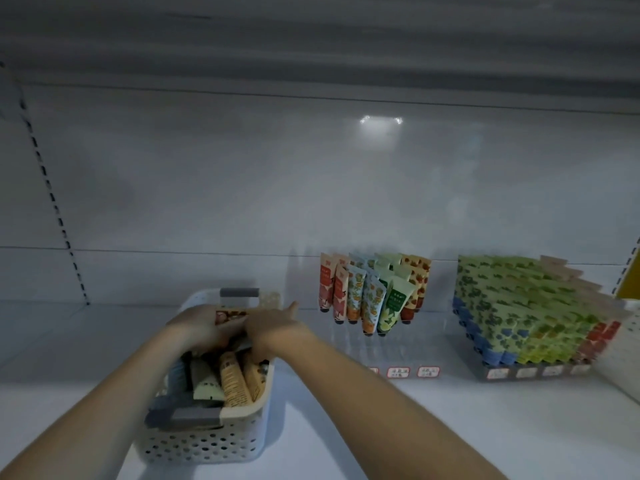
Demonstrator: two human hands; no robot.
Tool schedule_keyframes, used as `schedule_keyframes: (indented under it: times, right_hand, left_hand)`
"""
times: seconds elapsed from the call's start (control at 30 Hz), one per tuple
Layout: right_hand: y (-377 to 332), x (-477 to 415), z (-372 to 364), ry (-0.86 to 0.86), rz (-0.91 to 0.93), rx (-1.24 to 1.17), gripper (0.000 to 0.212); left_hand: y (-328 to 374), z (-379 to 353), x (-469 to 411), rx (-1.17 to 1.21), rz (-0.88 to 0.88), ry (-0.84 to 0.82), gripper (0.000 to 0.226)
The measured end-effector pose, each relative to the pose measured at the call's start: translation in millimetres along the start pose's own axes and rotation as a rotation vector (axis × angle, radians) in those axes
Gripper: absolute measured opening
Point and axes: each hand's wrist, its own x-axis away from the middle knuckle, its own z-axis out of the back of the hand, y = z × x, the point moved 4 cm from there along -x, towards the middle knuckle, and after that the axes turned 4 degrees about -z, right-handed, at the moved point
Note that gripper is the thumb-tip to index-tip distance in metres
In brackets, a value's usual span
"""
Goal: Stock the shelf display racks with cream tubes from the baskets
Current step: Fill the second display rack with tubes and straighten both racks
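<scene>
Two grips meet over the white basket (207,441) on the shelf (381,427). The left grip (202,323) curls round a red-patterned cream tube (230,316). The right grip (273,329) dips among the loose tubes (232,379); I cannot tell whether it holds anything. Just right, a clear rack (377,344) carries upright tubes (370,292); farther right stands a full rack (519,317).

A single wide-angle camera worn on the head looks forward and down into the shelf (450,427), close over the basket (194,445), the racks (398,355) to its right.
</scene>
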Motion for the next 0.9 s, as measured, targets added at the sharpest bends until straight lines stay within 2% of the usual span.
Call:
schedule_keyframes:
  times: [0.1, 0.17, 0.23, 0.3, 0.37, 0.47, 0.57, 0.73, 0.8, 0.9]
  right_hand:
    - [0.1, -1.0, -2.4, -0.008, 0.053, -0.068, 0.059]
    - [2.7, -1.5, -2.2, -0.007, 0.067, -0.082, 0.060]
    - [5.5, -3.0, -3.3, -0.018, 0.056, -0.095, 0.063]
    - [5.4, -4.5, -3.8, -0.026, 0.033, -0.079, 0.061]
    - [3.6, -5.4, -2.4, -0.035, 0.008, -0.032, 0.060]
    - [-1.3, -5.1, 4.9, 0.008, 0.019, 0.064, 0.053]
    - [-5.2, -2.5, 9.5, -0.012, 0.076, 0.140, 0.048]
    - [-8.6, 5.5, 10.5, 0.002, 0.121, 0.110, 0.043]
    - [-8.2, 7.8, 10.3, 0.043, 0.142, 0.012, 0.040]
    - [-0.3, 12.5, 15.9, 0.165, 0.152, -0.358, 0.031]
  left_hand:
    - [3.9, 5.2, 7.7, 0.042, -0.006, 0.042, 0.039]
    - [7.0, 13.0, 11.6, 0.097, -0.050, 0.096, 0.038]
    - [6.8, 23.7, 15.6, 0.127, -0.019, 0.190, 0.047]
    - [1.3, 33.3, 17.5, 0.168, 0.031, 0.272, 0.035]
    - [-3.4, 39.6, 21.5, 0.338, 0.054, 0.338, 0.026]
    - [-5.2, 39.9, 36.8, 0.787, 0.057, 0.391, 0.023]
    - [-1.8, 34.8, 57.2, 1.110, 0.066, 0.374, 0.023]
    - [3.8, 26.5, 74.6, 1.406, 0.092, 0.338, 0.023]
    - [5.2, 23.2, 79.8, 1.481, 0.081, 0.289, 0.022]
    - [7.5, 20.4, 89.0, 1.568, 0.037, 0.210, 0.021]
